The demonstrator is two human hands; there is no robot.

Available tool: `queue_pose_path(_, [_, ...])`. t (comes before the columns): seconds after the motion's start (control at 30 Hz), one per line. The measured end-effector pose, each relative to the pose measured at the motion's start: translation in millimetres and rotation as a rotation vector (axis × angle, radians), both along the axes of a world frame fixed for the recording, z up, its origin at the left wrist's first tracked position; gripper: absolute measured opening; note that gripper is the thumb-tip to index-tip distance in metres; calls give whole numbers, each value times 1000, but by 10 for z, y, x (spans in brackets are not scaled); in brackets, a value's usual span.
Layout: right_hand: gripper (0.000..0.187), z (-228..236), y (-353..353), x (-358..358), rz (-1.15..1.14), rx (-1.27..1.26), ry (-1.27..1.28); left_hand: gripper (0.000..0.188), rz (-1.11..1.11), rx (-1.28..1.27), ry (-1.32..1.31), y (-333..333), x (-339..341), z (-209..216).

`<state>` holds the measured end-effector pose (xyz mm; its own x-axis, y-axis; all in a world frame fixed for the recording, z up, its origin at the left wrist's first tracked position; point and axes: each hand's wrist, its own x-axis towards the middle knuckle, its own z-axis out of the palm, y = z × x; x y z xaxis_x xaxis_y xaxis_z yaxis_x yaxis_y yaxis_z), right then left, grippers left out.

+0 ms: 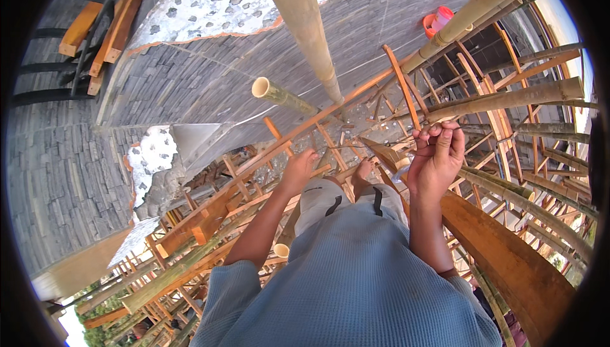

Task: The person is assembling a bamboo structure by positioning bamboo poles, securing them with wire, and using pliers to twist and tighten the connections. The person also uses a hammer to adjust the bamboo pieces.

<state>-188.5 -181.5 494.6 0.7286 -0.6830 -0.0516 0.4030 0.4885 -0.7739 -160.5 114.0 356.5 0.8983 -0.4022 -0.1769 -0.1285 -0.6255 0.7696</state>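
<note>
- Wire [348, 147]: thin, dark, runs roughly crosswise btwn the two hands, in front of the lap and over the timber frame.
- L hand [298, 170]: thumb + fingers pinched together on the wire's L end; the rest of it leads off to the R of that grip.
- R hand [438, 161]: palm turned up, fingers curled, thumb pressed to them — closed on the wire's other end, w/ a short dark bit poking out past the fingertips.
- R grip sits a bit higher in view than L; hands well apart, wire the only link btwn them.
- Bare foot [363, 172] shows below the wire, btwn the hands.
- Broad plank [502, 252] slants down past the R forearm.
- Thick bamboo pole [298, 29] stands ahead, a cut bamboo stub [283, 96] just L of it.
- Gray stone wall [210, 74] behind; red bucket [428, 26] far off, upper R.
</note>
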Motion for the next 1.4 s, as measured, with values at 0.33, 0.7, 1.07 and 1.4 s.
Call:
queue_pose_path(0.33, [18, -122, 126, 169, 49, -66, 184, 34, 34, -55, -15, 628, -330, -179])
queue_pose_path(0.7, [16, -1374, 238, -122, 482, -790, 558, 41, 233, 344, 450, 1559, -1663, -402])
queue_pose_path(1.07, [23, -1743, 340, -570, 125, -1071, 599, 38, 60, 309, 472, 2112, -2627, -532])
queue_pose_path(1.4, [21, -1195, 421, -1865, 527, -1042, 647, 29, 126, 246, 283, 2254, -2841, -756])
